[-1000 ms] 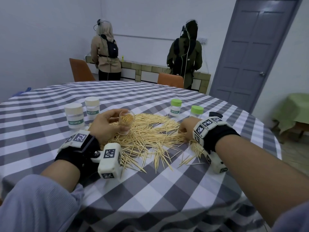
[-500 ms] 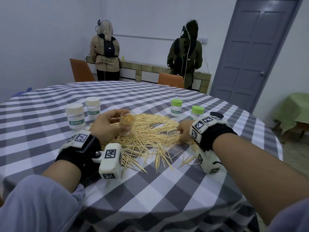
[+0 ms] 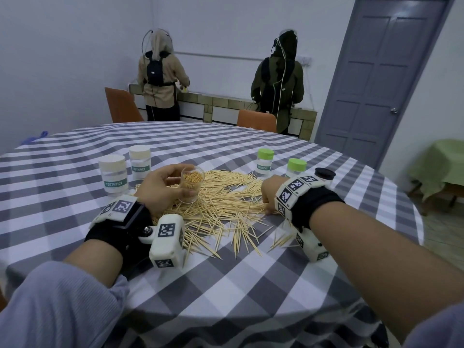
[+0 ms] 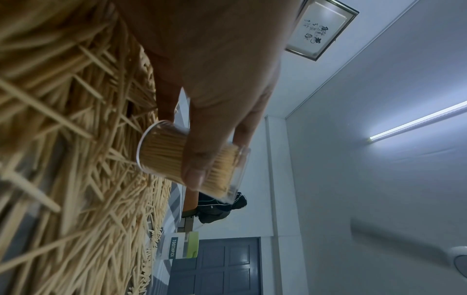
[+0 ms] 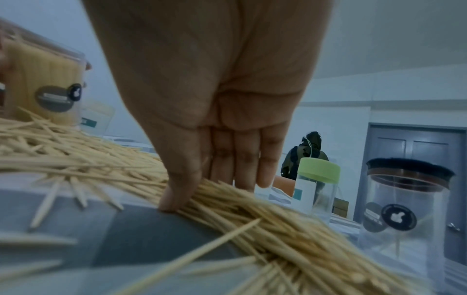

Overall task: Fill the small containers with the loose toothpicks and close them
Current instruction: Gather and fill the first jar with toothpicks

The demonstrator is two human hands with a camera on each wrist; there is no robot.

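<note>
Loose toothpicks (image 3: 221, 202) lie in a wide pile on the checked tablecloth (image 3: 226, 285). My left hand (image 3: 163, 187) grips a clear lidless container (image 3: 192, 184) packed with toothpicks, standing upright on the pile's left side; in the left wrist view my thumb (image 4: 194, 169) lies across this container (image 4: 161, 153). My right hand (image 3: 270, 194) is down at the pile's right edge. In the right wrist view its thumb (image 5: 174, 197) and fingers (image 5: 242, 175) pinch a bunch of toothpicks (image 5: 265, 215) against the cloth.
Two white-lidded containers (image 3: 112, 173) (image 3: 139, 162) stand left of the pile. Two green-lidded ones (image 3: 265, 162) (image 3: 296, 168) and a black-lidded jar (image 3: 325, 174) stand behind my right hand. Two people stand at a far counter; orange chairs (image 3: 121, 105) sit beyond the table.
My right hand has slid a little to the left into the pile, drawing toothpicks together. The left hand has kept the container in place.
</note>
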